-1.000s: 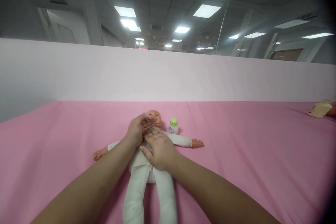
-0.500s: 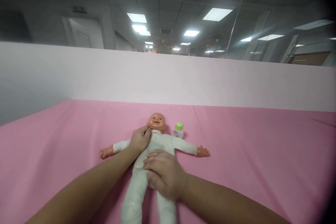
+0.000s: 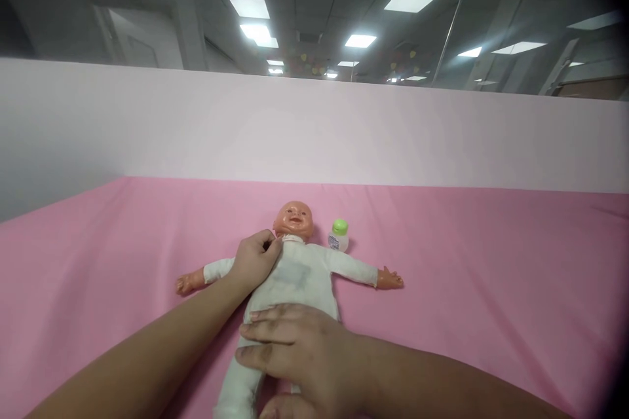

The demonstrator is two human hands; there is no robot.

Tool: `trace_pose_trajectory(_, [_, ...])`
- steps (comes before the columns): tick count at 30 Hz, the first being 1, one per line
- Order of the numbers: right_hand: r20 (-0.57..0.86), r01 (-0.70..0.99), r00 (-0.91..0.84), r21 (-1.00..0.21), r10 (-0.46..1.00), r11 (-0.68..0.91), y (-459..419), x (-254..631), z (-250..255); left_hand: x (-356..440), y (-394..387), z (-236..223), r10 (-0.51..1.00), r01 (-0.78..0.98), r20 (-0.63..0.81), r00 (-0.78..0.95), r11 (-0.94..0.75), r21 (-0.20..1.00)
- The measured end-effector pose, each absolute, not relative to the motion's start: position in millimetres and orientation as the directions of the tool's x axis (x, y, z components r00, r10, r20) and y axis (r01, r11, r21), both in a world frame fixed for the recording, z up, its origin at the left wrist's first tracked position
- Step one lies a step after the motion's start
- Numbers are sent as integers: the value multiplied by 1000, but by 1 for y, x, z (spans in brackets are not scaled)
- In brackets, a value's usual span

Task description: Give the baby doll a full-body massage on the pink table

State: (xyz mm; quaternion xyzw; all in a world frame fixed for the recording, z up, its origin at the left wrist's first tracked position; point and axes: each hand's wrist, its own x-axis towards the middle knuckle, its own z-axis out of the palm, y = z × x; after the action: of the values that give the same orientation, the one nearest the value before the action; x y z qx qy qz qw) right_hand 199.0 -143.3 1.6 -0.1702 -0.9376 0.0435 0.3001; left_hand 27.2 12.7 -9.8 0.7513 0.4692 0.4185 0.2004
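A baby doll [image 3: 297, 278] with a white cloth body and plastic head lies on its back, arms spread wide. At its shoulder, just below the head on the left, my left hand [image 3: 255, 256] is closed, pinching the cloth near the collar. My right hand [image 3: 307, 353] lies across the doll's lower belly and hips, fingers stretched and slightly apart, pointing left. It hides part of the doll's legs. Beside the doll's head, on the right, stands a small clear bottle [image 3: 339, 236] with a green cap.
Pink cloth [image 3: 466, 275] with soft folds covers the surface under the doll. A pale wall panel [image 3: 314, 131] rises behind it, with a glass pane above that shows ceiling lights [image 3: 361, 41].
My right hand has slid down from the doll's belly to its hips, its fingers flatter and more spread. My left hand stays at the shoulder. The camera view has tilted down slightly.
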Motion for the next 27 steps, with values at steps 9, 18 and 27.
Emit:
trace_pose_trajectory(9, [443,400,-758,-264,479,878,-135,213,8,32,15,-13,854,508,452,256,-517,689])
trace_pose_trajectory(18, [332,691,-520,-379,787,616,-82,256,1,33,7,-9,799,573,520,302,-588,571])
trace_pose_trajectory(27, [378,728,-241,-539,894,424,-73,257,-4,37,-41,23,688,403,635,352,-724,561])
